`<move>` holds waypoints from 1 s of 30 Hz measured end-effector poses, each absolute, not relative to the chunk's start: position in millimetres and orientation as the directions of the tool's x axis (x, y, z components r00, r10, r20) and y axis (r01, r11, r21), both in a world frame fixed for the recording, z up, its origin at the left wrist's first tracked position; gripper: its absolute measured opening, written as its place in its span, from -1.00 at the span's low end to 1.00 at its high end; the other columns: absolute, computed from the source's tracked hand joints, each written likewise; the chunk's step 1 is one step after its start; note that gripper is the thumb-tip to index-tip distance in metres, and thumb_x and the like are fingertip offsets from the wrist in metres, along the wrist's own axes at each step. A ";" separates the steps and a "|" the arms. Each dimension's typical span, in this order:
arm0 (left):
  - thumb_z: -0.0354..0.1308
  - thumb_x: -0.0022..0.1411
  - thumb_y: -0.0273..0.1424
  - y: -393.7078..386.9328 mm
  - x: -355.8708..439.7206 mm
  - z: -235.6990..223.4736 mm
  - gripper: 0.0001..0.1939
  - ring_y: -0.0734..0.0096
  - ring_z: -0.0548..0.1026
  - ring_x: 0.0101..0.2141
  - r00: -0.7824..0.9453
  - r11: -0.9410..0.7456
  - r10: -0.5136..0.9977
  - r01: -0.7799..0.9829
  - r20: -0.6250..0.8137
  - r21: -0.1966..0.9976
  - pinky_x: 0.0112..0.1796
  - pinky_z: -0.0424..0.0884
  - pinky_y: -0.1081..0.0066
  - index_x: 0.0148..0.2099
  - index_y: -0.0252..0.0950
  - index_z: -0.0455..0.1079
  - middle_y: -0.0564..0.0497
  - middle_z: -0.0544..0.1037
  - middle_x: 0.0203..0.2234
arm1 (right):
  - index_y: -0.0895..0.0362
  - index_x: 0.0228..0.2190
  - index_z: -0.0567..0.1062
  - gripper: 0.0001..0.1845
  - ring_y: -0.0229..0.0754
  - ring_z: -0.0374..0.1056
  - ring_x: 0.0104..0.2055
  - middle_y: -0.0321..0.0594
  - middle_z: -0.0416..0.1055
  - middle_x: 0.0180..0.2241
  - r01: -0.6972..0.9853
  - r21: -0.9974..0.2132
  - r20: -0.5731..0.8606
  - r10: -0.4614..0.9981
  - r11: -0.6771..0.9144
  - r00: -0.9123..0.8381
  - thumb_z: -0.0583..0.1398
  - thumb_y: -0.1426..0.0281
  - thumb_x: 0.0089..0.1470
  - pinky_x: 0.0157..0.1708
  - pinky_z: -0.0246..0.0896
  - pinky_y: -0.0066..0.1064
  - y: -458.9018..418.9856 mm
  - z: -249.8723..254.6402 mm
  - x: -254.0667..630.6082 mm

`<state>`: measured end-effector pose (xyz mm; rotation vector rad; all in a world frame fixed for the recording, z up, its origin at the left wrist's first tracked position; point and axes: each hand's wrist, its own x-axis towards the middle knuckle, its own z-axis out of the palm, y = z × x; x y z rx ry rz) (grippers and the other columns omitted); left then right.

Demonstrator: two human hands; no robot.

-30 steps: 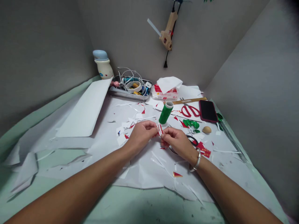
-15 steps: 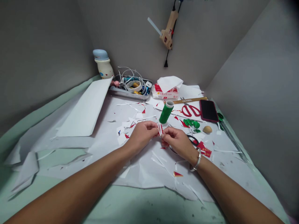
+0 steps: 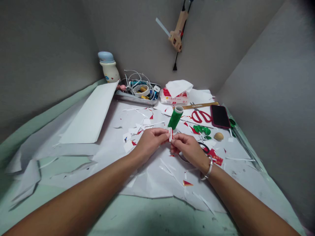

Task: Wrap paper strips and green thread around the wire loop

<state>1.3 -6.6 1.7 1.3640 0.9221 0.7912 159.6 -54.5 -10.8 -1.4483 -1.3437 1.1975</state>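
Observation:
My left hand (image 3: pixel 149 141) and my right hand (image 3: pixel 188 148) meet over the middle of the table, fingertips pinched together on one small red and white paper piece (image 3: pixel 170 133) held upright between them. Both hands are closed on it. A silver bangle (image 3: pixel 208 169) sits on my right wrist. Just behind the paper stands a green thread spool (image 3: pixel 175 118). Under my right hand lies a dark ring-shaped object, mostly hidden.
White sheets (image 3: pixel 88 114) and red and white scraps cover the green table. At the back stand a metal tray (image 3: pixel 136 95) of cables and tape, a bottle (image 3: pixel 108 68), a tissue pack (image 3: pixel 174 95). Red scissors (image 3: pixel 200 116), a phone (image 3: pixel 219 116), a ruler lie right. A glue gun (image 3: pixel 177 32) hangs on the wall.
The paper piece has turned from slanted to more upright between my fingertips. Both hands stay in about the same place.

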 end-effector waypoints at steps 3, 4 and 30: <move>0.20 0.10 -0.32 -7.0 1.2 1.2 -0.84 0.48 0.39 -0.44 0.414 0.055 0.907 0.072 -0.080 0.996 -0.31 0.28 0.44 -0.37 -0.33 0.50 0.02 0.51 -0.50 | 0.14 -0.45 0.44 -0.81 -0.26 0.34 -0.50 -0.31 0.42 -0.55 0.398 -0.917 -0.007 1.000 -0.017 0.025 0.10 0.32 0.10 -0.43 0.25 -0.42 -57.8 -8.1 158.7; 0.20 0.09 -0.33 -7.0 1.1 1.5 -0.84 0.48 0.40 -0.44 0.397 0.071 0.914 0.062 -0.090 0.996 -0.31 0.29 0.44 -0.37 -0.33 0.50 0.02 0.51 -0.50 | 0.14 -0.43 0.45 -0.82 -0.26 0.34 -0.48 -0.29 0.43 -0.51 0.480 -0.876 0.084 0.995 0.046 0.057 0.10 0.33 0.11 -0.41 0.25 -0.43 -59.4 -6.7 158.2; 0.21 0.10 -0.21 -3.4 0.9 -9.8 -0.75 0.45 0.45 -0.44 0.407 0.041 0.909 0.116 -0.085 0.992 -0.33 0.36 0.41 -0.31 -0.30 0.53 -0.03 0.56 -0.47 | 0.18 -0.27 0.52 -0.85 -0.17 0.38 -0.29 -0.18 0.44 -0.35 0.863 -0.384 0.479 0.870 0.328 -0.117 0.16 0.49 0.11 -0.26 0.26 -0.37 -67.8 -4.4 153.1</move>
